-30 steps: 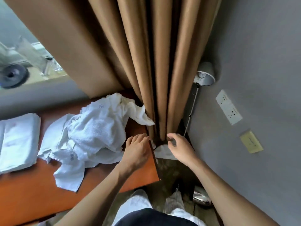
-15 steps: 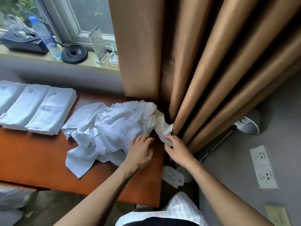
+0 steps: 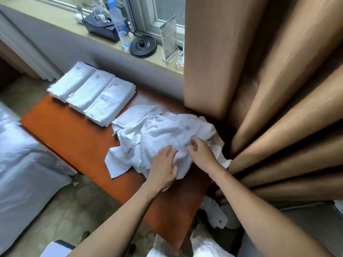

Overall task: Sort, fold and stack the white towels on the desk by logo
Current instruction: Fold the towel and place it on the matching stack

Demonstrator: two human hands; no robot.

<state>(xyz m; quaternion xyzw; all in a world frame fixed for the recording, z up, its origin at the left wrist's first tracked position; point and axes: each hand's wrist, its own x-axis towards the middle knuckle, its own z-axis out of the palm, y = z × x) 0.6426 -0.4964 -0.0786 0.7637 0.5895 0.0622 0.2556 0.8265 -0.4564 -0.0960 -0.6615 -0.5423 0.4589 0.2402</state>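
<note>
A pile of loose white towels point(image 3: 167, 132) lies crumpled in the middle of the frame, on the right part of the orange desk point(image 3: 74, 134). Both hands are on its near side. The left hand point(image 3: 163, 167) lies flat on the cloth with fingers straight and a bit spread, so it holds nothing and only presses down. The right hand point(image 3: 201, 153) is just beside it, to the right, with fingers curled down onto the towel; I cannot tell if cloth is pinched in them or not. A small blue logo point(image 3: 187, 127) shows on top of the pile, above the right hand (some red marks show higher up on the pile too, but they are too blurry to read).

In the upper left of the frame, three folded stacks point(image 3: 92, 91) of white towels sit side by side on the desk, touching each other. The stack nearest the pile has a red logo point(image 3: 116, 84) on top.

A big brown curtain point(image 3: 259, 89) fills the right side of the frame, and its folds hang right next to the pile. Along the top runs a window sill point(image 3: 61, 23) with a water bottle point(image 3: 119, 25), a dark box point(image 3: 101, 27) and a round black disc point(image 3: 143, 45) on it. White bedding point(image 3: 22, 154) shows at the left edge
</note>
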